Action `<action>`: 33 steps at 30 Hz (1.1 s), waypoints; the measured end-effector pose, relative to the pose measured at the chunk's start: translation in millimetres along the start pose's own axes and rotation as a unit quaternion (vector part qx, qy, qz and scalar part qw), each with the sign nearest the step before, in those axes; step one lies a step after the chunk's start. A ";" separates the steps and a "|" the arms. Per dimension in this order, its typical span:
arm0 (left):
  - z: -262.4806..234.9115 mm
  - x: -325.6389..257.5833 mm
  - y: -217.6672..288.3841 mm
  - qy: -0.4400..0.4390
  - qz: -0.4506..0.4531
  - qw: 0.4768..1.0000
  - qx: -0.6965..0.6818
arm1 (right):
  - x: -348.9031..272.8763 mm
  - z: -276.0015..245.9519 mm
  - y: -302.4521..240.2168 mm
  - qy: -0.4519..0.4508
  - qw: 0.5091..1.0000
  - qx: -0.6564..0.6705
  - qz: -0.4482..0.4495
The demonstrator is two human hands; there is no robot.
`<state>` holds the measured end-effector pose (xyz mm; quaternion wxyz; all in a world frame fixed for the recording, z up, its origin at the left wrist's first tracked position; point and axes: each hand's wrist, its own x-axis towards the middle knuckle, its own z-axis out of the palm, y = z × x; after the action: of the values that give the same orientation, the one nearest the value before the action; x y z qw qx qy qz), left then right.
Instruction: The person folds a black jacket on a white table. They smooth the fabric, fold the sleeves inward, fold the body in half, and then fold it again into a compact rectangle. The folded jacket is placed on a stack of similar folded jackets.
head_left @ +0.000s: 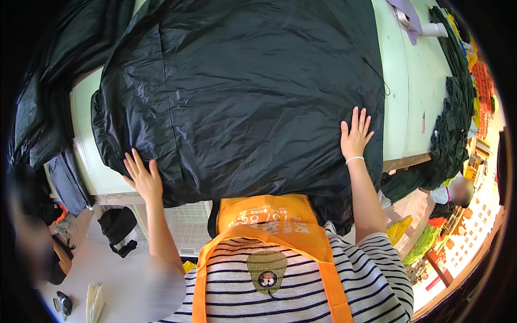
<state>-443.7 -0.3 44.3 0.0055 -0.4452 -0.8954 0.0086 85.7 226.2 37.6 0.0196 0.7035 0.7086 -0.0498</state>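
A large, shiny black sheet of fabric [269,97] lies spread over the pale green table, with wrinkles and a long seam running down its left part. Its near edge hangs over the table's front. My left hand [144,175] rests on the fabric's near left corner, fingers spread. Further right, my right hand [356,134] lies flat near the right edge, fingers apart, a white band on its wrist. A thin black cord sticks out of the fabric's right edge. Neither hand grips anything.
Stacked dark fabric [81,37] covers the table's far left. Along the right end lies a heap of dark cloth [452,118]. A white bottle [434,30] and a purple cloth [412,21] sit far right. A white plastic crate [187,226] stands below the table. People are at both sides.
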 end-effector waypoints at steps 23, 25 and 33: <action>29.2 -154.3 40.4 0.078 -0.246 0.932 -0.256 | -21.7 -69.6 215.9 -0.061 0.868 0.493 0.014; 32.4 -145.1 31.3 0.082 -0.225 0.929 -0.283 | -4.3 -85.0 211.5 -0.045 0.923 0.380 0.033; 49.5 -136.9 -25.6 0.033 -0.478 0.676 -0.560 | 10.8 -102.1 225.0 0.045 0.904 0.424 0.019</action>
<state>-382.4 -125.4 -5.0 -0.2118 0.1236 -0.8227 -0.5129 314.7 248.1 128.3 -0.3116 0.6601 0.6071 -0.3140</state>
